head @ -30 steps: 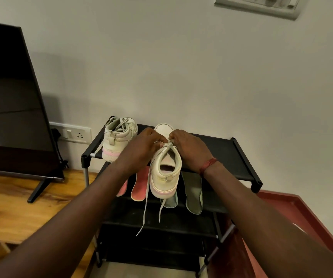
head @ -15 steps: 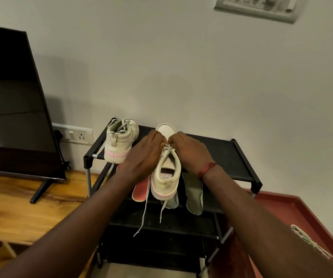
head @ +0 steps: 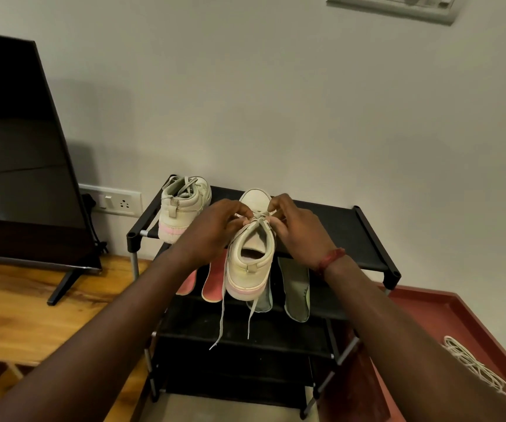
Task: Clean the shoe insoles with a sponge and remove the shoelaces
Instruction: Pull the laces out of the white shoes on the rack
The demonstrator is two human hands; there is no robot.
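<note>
from the head camera, looking down: a pale shoe (head: 250, 257) with a pink stripe on its sole is at the front edge of the top shelf of a black shoe rack (head: 340, 229). its heel points to the person and its toe points to the wall. i cannot tell if it rests on the shelf or is held up.

both hands are at the laced part of the shoe. the left hand (head: 215, 228) has curled fingers and pinches the shoelace (head: 260, 217) from the left. the right hand (head: 299, 228), with a red band (head: 331, 259) on its wrist, pinches the same shoelace from the right. two ends of the shoelace hang down past the heel.

a second shoe (head: 183, 205) stands on the left end of the top shelf. on the shelf below, two pink insoles (head: 213, 284) stick out on the left and two grey insoles (head: 297, 287) on the right. the shoe hides part of the middle ones.

a loose lace (head: 478, 371) lies in a heap on the red tray (head: 446, 312) at the right. a tv (head: 17, 153) stands on a wood top (head: 17, 306) at the left, near a wall plug (head: 114, 203).
</note>
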